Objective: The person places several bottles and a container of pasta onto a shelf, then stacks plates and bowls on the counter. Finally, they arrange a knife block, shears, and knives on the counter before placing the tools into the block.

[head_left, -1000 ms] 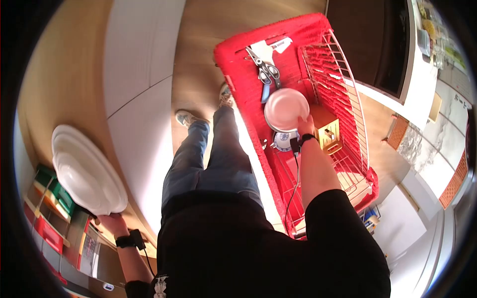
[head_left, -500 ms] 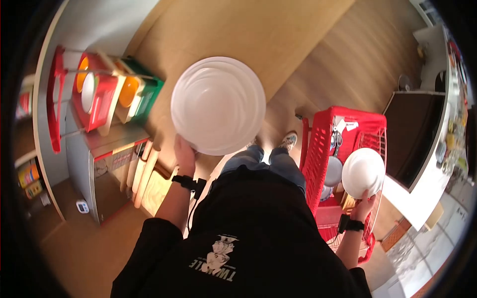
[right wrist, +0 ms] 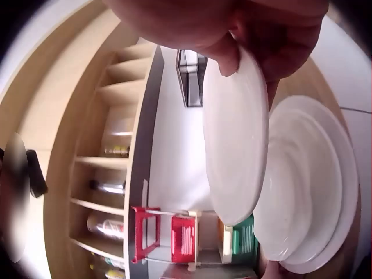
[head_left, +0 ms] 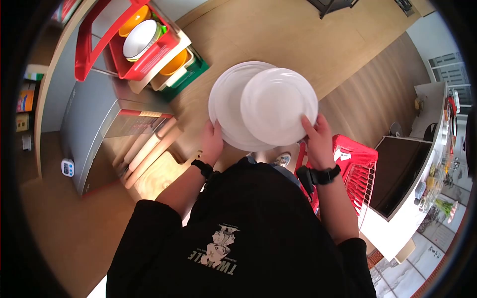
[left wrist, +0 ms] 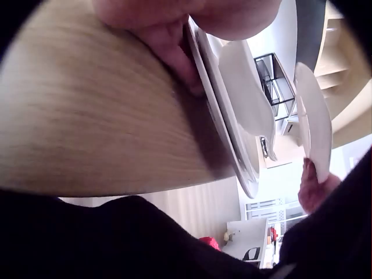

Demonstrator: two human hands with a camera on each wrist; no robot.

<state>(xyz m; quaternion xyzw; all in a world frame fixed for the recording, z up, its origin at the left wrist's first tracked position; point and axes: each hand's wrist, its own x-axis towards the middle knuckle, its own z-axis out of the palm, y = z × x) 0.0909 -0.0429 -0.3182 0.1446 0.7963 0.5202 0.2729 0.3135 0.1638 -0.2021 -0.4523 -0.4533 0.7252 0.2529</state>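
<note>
My left hand (head_left: 213, 143) grips the near rim of a stack of white plates (head_left: 226, 107); the left wrist view shows its fingers under the stack (left wrist: 218, 99) and a wavy-edged white dish (left wrist: 247, 87) on top. With thumb on the face and fingers behind, my right hand (head_left: 320, 141) pinches the rim of a single white plate (head_left: 278, 107). In the head view this plate overlaps the right part of the stack. Seen from the right wrist, the single plate (right wrist: 235, 139) is tilted on edge, apart from the stack (right wrist: 319, 174).
Red and green baskets (head_left: 149, 59) with bowls stand at the upper left, above a grey cabinet (head_left: 94, 119). A red shopping cart (head_left: 357, 174) is at the right, beside a counter with a dark panel (head_left: 397, 174). Wooden boards (head_left: 159, 174) lean at the left.
My right hand has lifted a white plate out of the cart and brought it left, in front of the body. The left hand's stack has moved from the far left to the middle.
</note>
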